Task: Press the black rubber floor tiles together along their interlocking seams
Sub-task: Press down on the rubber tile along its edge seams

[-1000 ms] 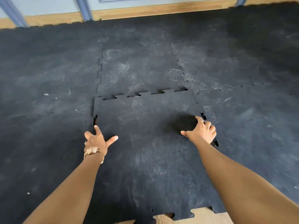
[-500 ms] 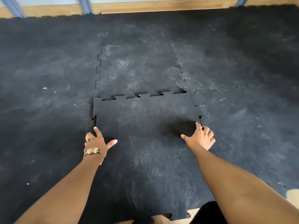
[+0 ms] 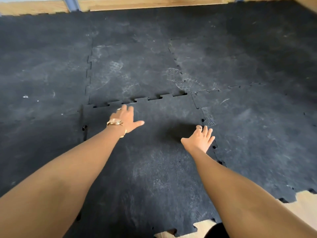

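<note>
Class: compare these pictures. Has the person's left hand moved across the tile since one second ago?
Yes. The left hand has moved forward from the tile's left edge to the far toothed seam, its fingertips now almost at the teeth.

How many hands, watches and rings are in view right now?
Hands: 2, left hand, right hand
Watches: 1, watch on the left wrist
Rings: 2, left ring, right ring
Total: 5
</note>
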Demonstrator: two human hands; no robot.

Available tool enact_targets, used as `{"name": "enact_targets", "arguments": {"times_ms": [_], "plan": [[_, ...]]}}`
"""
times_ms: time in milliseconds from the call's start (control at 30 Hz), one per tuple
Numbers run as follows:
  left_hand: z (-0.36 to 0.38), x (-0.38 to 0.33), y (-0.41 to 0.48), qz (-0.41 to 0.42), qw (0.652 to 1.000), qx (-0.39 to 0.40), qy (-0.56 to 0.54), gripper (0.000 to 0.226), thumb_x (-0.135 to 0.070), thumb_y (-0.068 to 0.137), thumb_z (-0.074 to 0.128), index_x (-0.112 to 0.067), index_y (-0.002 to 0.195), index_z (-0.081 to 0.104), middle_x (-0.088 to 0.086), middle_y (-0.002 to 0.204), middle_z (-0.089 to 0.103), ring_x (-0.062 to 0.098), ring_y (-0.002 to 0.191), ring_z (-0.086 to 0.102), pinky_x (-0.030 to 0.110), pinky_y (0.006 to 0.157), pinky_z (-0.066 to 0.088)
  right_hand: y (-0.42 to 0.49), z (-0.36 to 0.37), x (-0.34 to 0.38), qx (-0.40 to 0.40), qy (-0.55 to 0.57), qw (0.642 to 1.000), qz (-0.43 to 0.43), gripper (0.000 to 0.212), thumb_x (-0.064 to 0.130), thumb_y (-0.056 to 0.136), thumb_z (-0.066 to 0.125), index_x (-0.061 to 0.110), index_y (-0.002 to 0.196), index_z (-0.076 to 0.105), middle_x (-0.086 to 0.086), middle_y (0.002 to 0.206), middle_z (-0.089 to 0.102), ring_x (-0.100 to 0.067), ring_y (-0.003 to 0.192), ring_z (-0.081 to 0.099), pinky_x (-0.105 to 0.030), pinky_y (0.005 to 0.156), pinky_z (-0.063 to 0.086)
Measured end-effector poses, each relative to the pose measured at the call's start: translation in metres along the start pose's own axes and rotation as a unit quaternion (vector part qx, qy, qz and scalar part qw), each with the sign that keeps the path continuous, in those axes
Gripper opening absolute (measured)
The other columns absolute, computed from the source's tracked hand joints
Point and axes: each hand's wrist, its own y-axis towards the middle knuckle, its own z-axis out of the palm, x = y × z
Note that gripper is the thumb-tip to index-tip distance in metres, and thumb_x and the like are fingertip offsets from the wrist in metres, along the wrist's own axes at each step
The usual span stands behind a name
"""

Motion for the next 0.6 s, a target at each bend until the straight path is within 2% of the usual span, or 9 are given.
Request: {"name": "enact_targets", "arguments": {"times_ms": [67,133,200,267,333,433,533,600], "plan": [[0.004,-0.024,0.023,0.056,0.998,0.003,-0.023,0.092,-0.07,0.084,0.049,-0.004,0.145,0.029,0.016,0.148,0.034,0.034,0.137,0.032,0.045,0.107,0.034,-0.001,0.003,0.0,0.026,-0.012,1.0,-0.005,0.11,0.054,0.074,0.072,0.009,0.154,0.012,-0.015,0.163,0.0,-0.031,0.15,-0.01,-0.048,0.119,-0.004],[0.005,-0.047,0.045,0.083,0.996,0.023,-0.003,0.107,-0.076,0.081,0.045,-0.002,0.151,0.014,0.018,0.156,0.021,0.032,0.145,0.016,0.047,0.118,0.019,-0.001,0.004,-0.002,0.047,-0.036,0.998,-0.016,0.127,0.068,0.068,0.072,0.008,0.155,0.001,-0.017,0.163,-0.008,-0.031,0.149,-0.013,-0.049,0.119,-0.006],[0.009,-0.06,0.059,0.061,0.996,0.055,0.027,0.121,-0.085,0.07,0.047,-0.01,0.154,0.003,0.021,0.16,0.006,0.035,0.148,0.002,0.051,0.12,0.009,0.0,0.005,-0.005,0.049,-0.053,0.997,-0.032,0.134,0.073,0.063,0.073,0.008,0.155,-0.001,-0.017,0.162,-0.008,-0.031,0.149,-0.013,-0.049,0.119,-0.006],[0.013,-0.061,0.066,0.002,0.997,0.074,0.029,0.128,-0.093,0.057,0.05,-0.027,0.154,0.0,0.027,0.158,-0.003,0.045,0.146,0.0,0.057,0.116,0.006,0.001,0.006,-0.008,0.039,-0.052,0.997,-0.044,0.135,0.074,0.062,0.073,0.008,0.155,0.001,-0.018,0.162,-0.006,-0.032,0.15,-0.011,-0.05,0.119,-0.005],[0.014,-0.057,0.069,-0.015,0.997,0.071,0.021,0.125,-0.096,0.05,0.049,-0.037,0.152,0.009,0.029,0.156,0.005,0.052,0.141,0.015,0.061,0.113,0.013,0.001,0.007,-0.007,0.033,-0.052,0.997,-0.044,0.133,0.073,0.062,0.073,0.008,0.155,0.002,-0.018,0.162,-0.004,-0.032,0.15,-0.009,-0.05,0.119,-0.005],[0.015,-0.054,0.065,0.012,0.994,0.039,0.099,0.12,-0.102,0.05,0.033,-0.036,0.15,0.018,0.026,0.147,0.028,0.042,0.129,0.038,0.05,0.107,0.03,-0.002,0.002,-0.003,0.043,-0.074,0.996,-0.036,0.131,0.072,0.063,0.073,0.008,0.154,0.003,-0.018,0.162,-0.001,-0.032,0.15,-0.006,-0.05,0.119,-0.002],[0.012,-0.047,0.064,0.036,0.984,0.007,0.177,0.116,-0.102,0.054,0.021,-0.036,0.149,0.02,0.023,0.139,0.041,0.033,0.123,0.041,0.04,0.101,0.029,-0.006,-0.003,0.002,0.05,-0.1,0.993,-0.032,0.131,0.072,0.064,0.073,0.01,0.155,0.002,-0.017,0.163,0.0,-0.031,0.15,-0.003,-0.05,0.12,0.002],[0.011,-0.04,0.063,0.045,0.985,0.017,0.167,0.113,-0.1,0.057,0.022,-0.037,0.151,0.016,0.021,0.139,0.043,0.032,0.124,0.04,0.039,0.101,0.028,-0.008,-0.004,0.001,0.054,-0.108,0.992,-0.031,0.132,0.074,0.064,0.072,0.01,0.155,0.001,-0.017,0.163,0.0,-0.03,0.15,-0.002,-0.049,0.12,0.004]]}}
